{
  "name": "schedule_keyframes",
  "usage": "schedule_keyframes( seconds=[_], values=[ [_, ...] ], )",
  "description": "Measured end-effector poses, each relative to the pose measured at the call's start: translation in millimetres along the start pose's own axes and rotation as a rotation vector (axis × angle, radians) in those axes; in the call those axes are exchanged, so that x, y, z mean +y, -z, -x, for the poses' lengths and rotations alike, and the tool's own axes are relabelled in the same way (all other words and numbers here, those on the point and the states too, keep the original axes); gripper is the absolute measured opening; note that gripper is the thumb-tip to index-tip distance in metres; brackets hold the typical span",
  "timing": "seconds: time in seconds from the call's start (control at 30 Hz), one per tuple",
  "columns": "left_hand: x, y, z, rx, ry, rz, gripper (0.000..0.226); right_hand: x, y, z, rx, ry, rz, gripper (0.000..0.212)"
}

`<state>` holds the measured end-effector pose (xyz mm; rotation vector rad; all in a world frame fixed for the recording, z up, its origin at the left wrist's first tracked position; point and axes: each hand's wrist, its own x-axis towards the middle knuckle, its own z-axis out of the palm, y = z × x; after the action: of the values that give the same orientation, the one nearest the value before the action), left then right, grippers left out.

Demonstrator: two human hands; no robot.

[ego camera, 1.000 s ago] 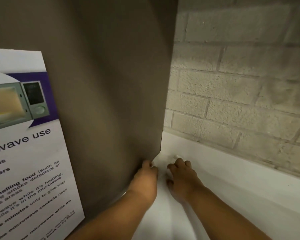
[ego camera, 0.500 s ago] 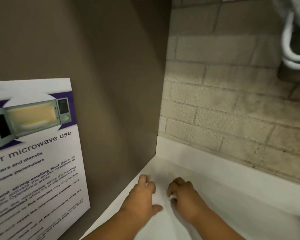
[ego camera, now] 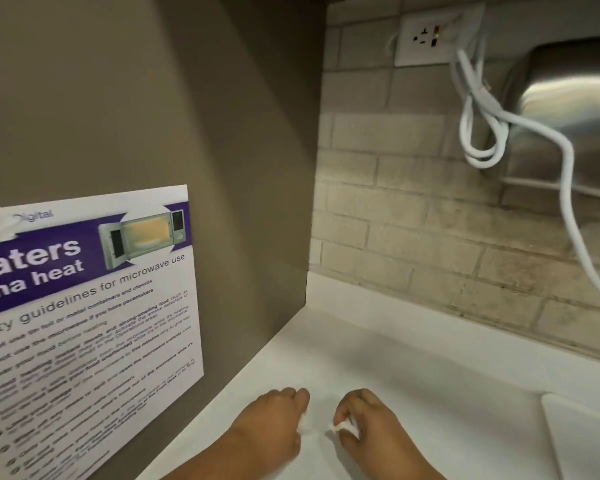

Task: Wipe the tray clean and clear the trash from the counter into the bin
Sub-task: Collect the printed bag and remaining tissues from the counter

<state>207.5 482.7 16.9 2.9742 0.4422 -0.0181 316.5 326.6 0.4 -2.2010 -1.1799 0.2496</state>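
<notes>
Two hands are working at bottom centre of the frame. At far left a microwave poster (ego camera: 84, 306) is hanging on the brown side panel (ego camera: 205, 116); neither is part of the job. Just right of it the left hand (ego camera: 274, 426) is curling its fingers in and pinching a small white scrap (ego camera: 305, 423) at the tips. Near it but apart, the right hand (ego camera: 374, 427) is closing thumb and fingers round a crumpled white wad (ego camera: 344, 427). Both are sitting on or just above the white counter (ego camera: 413, 358); contact is not resolvable. Judgement: trash pickup is underway and drop-off is pending, since no bin is showing. At lower right a white raised edge (ego camera: 586, 441) is showing, possibly the tray; this is unconfirmed, so wiping status is unreadable. At upper right a white cord (ego camera: 478, 163) is dangling from the wall outlet (ego camera: 437, 32) beside a steel appliance (ego camera: 568, 109).
</notes>
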Motion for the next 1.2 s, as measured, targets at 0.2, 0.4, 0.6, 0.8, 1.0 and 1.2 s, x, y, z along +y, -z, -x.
schedule_keyframes(
  seconds=[0.2, 0.4, 0.6, 0.8, 1.0, 1.2],
  values=[
    [-4, -10, 42, -0.06, -0.04, -0.099, 0.032, -12, 11, 37, 0.095, 0.011, -0.081, 0.044],
    [-21, -18, 100, 0.22, 0.07, 0.22, 0.029, -35, 5, 59, 0.116, 0.039, -0.112, 0.031],
    [-39, -6, 157, 0.339, 0.094, 0.319, 0.033, -87, -15, 71, 0.043, 0.099, -0.162, 0.015],
    [-67, -2, 231, 0.407, 0.133, 0.428, 0.037, -156, -41, 89, -0.076, 0.152, -0.252, 0.014],
    [-120, -4, 335, 0.409, 0.196, 0.525, 0.032, -245, -93, 122, -0.224, 0.216, -0.265, 0.011],
    [-185, -41, 430, 0.446, 0.464, 0.624, 0.029, -311, -186, 150, -0.414, 0.296, -0.269, 0.019]
  ],
)
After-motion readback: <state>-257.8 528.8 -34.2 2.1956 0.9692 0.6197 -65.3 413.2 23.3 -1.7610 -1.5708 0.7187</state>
